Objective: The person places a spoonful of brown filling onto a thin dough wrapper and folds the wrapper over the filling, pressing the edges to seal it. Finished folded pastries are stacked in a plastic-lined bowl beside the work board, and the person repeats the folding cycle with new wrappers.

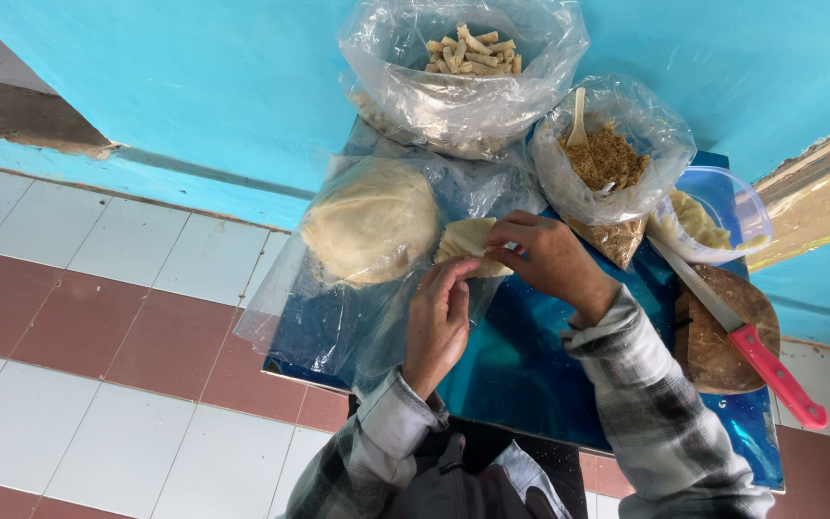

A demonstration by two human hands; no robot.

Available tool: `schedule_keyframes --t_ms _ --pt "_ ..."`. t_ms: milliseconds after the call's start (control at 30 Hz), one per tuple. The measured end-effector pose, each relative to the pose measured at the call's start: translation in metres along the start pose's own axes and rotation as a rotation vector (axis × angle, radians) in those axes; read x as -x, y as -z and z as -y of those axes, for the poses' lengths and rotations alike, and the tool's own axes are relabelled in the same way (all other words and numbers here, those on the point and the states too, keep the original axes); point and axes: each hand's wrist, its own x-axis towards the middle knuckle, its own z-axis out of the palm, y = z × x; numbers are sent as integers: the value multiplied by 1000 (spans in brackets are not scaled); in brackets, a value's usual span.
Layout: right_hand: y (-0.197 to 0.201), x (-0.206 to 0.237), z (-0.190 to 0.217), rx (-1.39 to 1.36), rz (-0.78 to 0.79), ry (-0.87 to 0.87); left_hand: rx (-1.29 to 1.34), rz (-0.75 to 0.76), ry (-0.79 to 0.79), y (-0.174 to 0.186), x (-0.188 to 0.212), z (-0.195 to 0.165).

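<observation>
Both hands (492, 279) pinch a dough wrapper (468, 245) beside bagged, seemingly shredded filling (607, 159).

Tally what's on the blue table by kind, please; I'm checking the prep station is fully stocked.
Clear plastic bags: 3, holding rolled sticks, brown filling and a wrapper stack
Clear tub: 1
Red-handled knife: 1
Round wooden board: 1
Wrapper pinched by left hand and right hand: 1
Total: 7
</observation>
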Motion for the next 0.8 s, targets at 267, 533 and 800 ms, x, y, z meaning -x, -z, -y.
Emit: schedule_keyframes --t_ms 267,533,800 --pt "8 -16 -33 -111 185 6 -375 -66 -254 -4 6 -2" --pt "-1 -34 -52 -198 306 -133 79 42 137 -11 -2 21" --pt "-1 -21 -69 -611 257 -252 766 136 590 -27 -18 44"
